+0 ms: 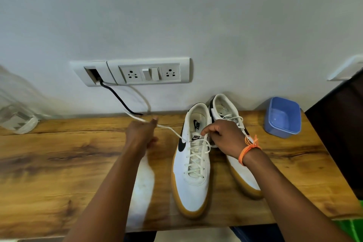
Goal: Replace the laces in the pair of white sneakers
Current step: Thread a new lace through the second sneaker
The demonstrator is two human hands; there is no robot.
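Forearms: both reach in from the near edge of the wooden table (59,163), one on each side of the left sneaker (193,165), which serves as the landmark here.
Clear bottle: far to the left of the left sneaker, a blurred transparent bottle (15,112) lies at the table's back edge.
Switchboard: on the wall behind and to the left of the left sneaker, a white socket plate (151,71) with a black cable (117,96) running down to the table.
Left hand: the left hand (141,133) is up and to the left of the left sneaker, fingers curled round the lace end (170,128), which runs taut from the shoe's top eyelets through the fist and out past the thumb.
White cloth: just left of the left sneaker, a pale cloth or paper (141,188) lies under the left forearm; which it is, I cannot tell.
Left sneaker: white with a black swoosh and a gum sole, toe toward the camera, laced up the front with a white lace.
Right hand: the right hand (224,135) is at the tongue of the left sneaker, thumb and forefinger pinching the lace there; an orange thread band (248,148) circles the wrist.
Right sneaker: the right sneaker (231,124) stands touching the right side of the left sneaker, partly hidden by the right hand, a loose lace across its opening.
Blue tub: well right of the left sneaker, an open blue plastic tub (282,117) stands near the wall.
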